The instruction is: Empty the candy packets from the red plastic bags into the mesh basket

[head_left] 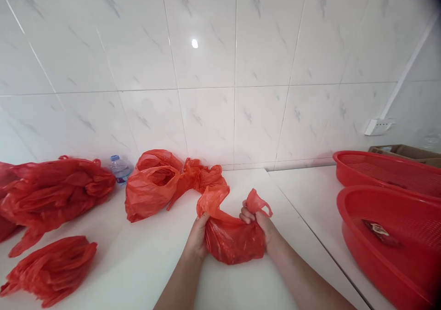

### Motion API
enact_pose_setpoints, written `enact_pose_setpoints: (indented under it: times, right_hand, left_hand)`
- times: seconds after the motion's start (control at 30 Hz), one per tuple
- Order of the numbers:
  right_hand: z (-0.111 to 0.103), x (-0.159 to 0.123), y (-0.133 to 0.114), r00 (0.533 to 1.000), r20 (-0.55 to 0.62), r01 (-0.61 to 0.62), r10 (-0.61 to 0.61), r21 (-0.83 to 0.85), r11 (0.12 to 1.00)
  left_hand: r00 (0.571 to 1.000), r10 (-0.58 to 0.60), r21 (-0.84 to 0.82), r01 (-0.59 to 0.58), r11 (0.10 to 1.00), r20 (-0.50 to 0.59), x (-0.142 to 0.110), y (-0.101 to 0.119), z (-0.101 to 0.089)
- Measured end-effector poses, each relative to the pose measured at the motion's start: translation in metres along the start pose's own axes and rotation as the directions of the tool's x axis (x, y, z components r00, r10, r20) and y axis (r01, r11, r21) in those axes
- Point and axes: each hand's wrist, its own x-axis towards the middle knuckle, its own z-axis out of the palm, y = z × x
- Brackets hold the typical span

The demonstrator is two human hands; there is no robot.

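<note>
A red plastic bag [234, 241] with something bulky inside rests on the white table in front of me. My left hand [200, 236] is closed around its left side, below the raised left handle. On the other side my right hand [257, 218] grips the bag near its right handle loop, fingers curled over the plastic. The bag's mouth sags between the two hands. What lies inside cannot be made out through the plastic.
More red plastic bags [151, 186] lie behind and to the left, with a crumpled one [55, 268] nearer. A water bottle [120, 168] stands by the wall. On the right are two red baskets, the nearer basket [358, 250] holding a small dark packet [381, 232]. A cardboard box [406, 152] sits behind.
</note>
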Motion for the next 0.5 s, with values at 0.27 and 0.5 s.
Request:
enact_pose_setpoints:
  times: [0.27, 0.5]
  right_hand:
    - [0.027, -0.014, 0.010, 0.962, 0.264, 0.061, 0.063, -0.436, 0.898]
    - [0.026, -0.011, 0.011, 0.986, 0.167, 0.098, -0.004, -0.564, 0.820]
  left_hand:
    - [0.993, 0.121, 0.121, -0.121, 0.985, 0.006, -0.003, -0.003, 0.017]
    - [0.980, 0.201, 0.508, -0.172, 0.844, -0.002, -0.002, -0.013, 0.019]
